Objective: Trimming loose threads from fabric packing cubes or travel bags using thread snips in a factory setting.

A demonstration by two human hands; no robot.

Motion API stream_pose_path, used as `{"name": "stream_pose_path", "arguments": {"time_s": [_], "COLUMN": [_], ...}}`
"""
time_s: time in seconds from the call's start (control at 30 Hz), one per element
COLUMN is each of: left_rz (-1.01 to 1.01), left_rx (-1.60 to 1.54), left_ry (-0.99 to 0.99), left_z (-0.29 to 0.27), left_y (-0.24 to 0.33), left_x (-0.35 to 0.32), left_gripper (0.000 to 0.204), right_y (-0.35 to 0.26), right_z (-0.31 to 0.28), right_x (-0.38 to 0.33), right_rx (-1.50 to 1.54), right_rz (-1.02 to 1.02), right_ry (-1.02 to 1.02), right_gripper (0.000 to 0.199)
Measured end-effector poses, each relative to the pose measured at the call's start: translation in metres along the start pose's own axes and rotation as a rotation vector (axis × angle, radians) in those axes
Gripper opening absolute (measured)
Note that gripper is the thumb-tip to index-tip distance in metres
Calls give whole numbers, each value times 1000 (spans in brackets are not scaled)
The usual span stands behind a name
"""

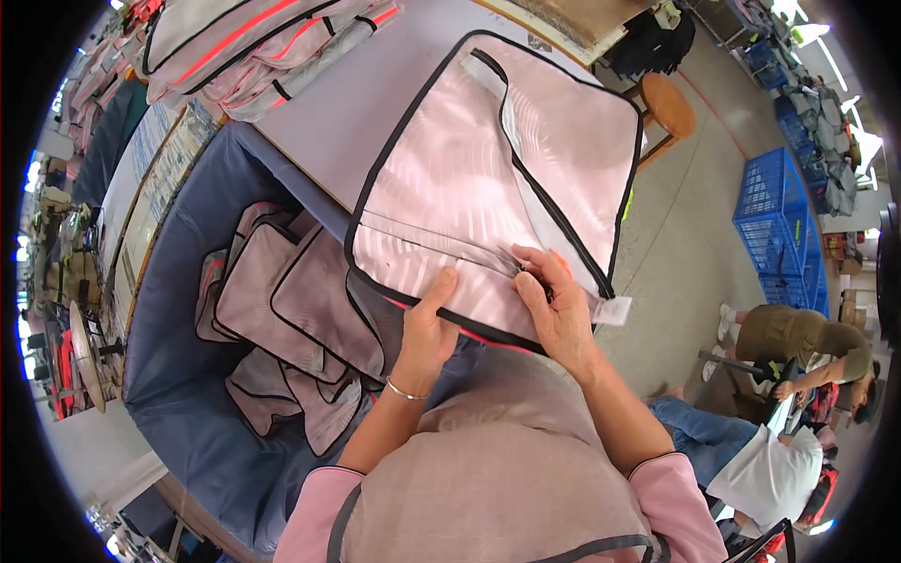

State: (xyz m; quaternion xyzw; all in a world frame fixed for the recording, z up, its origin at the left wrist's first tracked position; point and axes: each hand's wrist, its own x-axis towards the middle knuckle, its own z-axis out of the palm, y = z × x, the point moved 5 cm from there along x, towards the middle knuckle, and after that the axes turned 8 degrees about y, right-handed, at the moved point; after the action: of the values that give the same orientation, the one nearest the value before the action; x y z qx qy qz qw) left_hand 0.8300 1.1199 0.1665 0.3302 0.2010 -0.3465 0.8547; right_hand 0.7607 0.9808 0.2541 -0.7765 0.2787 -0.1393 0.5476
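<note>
A pale pink fabric bag panel (441,159) with black bound edges lies partly on the table, its near edge lifted toward me. A black strip like a zipper (563,220) runs diagonally over it, ending near a white tag (612,311). My left hand (432,319) pinches the near edge, thumb on top. My right hand (558,305) is closed around a small dark tool (522,268), mostly hidden by the fingers; it looks like thread snips. Its tip is at the right end of a cross seam (422,236). Something orange shows beside the fingers.
Several similar pink pieces (282,291) lie in a large blue fabric bin (178,375) at my left. More pink pieces (235,47) are stacked on the table (319,131). At right are a wooden stool (668,105), blue crates (765,202) and two people (770,460).
</note>
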Motion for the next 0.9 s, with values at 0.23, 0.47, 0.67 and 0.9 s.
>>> {"name": "stream_pose_path", "arguments": {"time_s": [0.23,0.47,0.67,0.9], "left_rz": [-47,-37,-36,2], "left_rx": [-112,-38,-74,-97], "left_ry": [-127,-215,-148,-130], "left_z": [36,55,53,54], "left_y": [-11,-14,-15,-9], "left_x": [-24,-31,-33,-39], "left_gripper": [46,42,38,36], "right_y": [-57,-84,-89,-93], "right_z": [-29,-39,-38,-35], "right_x": [-14,-15,-15,-16], "right_rx": [-391,-623,-704,-737], "right_rz": [-474,-730,-789,-862], "right_ry": [226,271,271,252], "right_gripper": [23,26,27,26]}}
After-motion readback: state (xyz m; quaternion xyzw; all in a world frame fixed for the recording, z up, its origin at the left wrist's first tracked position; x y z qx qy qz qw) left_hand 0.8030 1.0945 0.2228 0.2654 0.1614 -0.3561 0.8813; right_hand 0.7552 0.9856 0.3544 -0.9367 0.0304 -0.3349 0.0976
